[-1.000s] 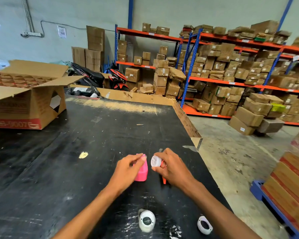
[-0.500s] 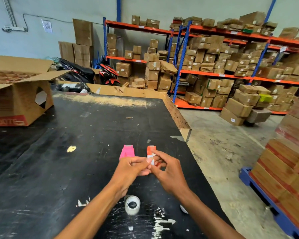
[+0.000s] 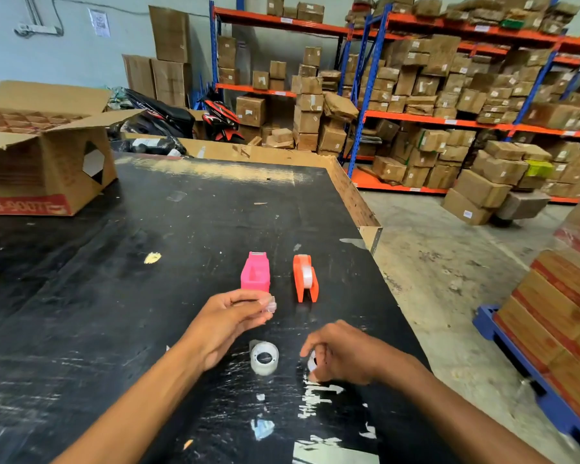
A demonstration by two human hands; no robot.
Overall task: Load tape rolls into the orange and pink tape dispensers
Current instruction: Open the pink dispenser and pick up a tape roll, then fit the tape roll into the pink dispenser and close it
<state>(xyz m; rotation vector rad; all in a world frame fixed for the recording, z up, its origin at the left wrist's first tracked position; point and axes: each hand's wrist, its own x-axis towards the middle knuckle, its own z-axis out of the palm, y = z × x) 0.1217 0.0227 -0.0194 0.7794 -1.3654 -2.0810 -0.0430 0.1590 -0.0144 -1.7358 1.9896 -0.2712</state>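
An orange tape dispenser (image 3: 305, 277) stands on the black table (image 3: 114, 296) with a clear tape roll seated in it. Just left of it stands a pink dispenser (image 3: 256, 272) whose cavity looks empty. My left hand (image 3: 230, 318) hovers just in front of the pink dispenser and pinches a small clear plastic piece (image 3: 270, 304) between thumb and fingers. A clear tape roll (image 3: 264, 357) lies flat on the table between my hands. My right hand (image 3: 340, 356) rests low on the table, fingers closed on a second white tape roll (image 3: 312, 361), mostly hidden.
An open cardboard box (image 3: 44, 162) sits at the table's far left. The table's right edge (image 3: 365, 209) drops to a concrete floor. Shelves of cartons stand beyond, and stacked boxes on a blue pallet (image 3: 523, 373) are at the right. Paper scraps dot the tabletop.
Both hands pulled back from the orange dispenser, which now stands alone with tape in it. My right hand dropped to a roll on the table; my left holds a small clear piece.
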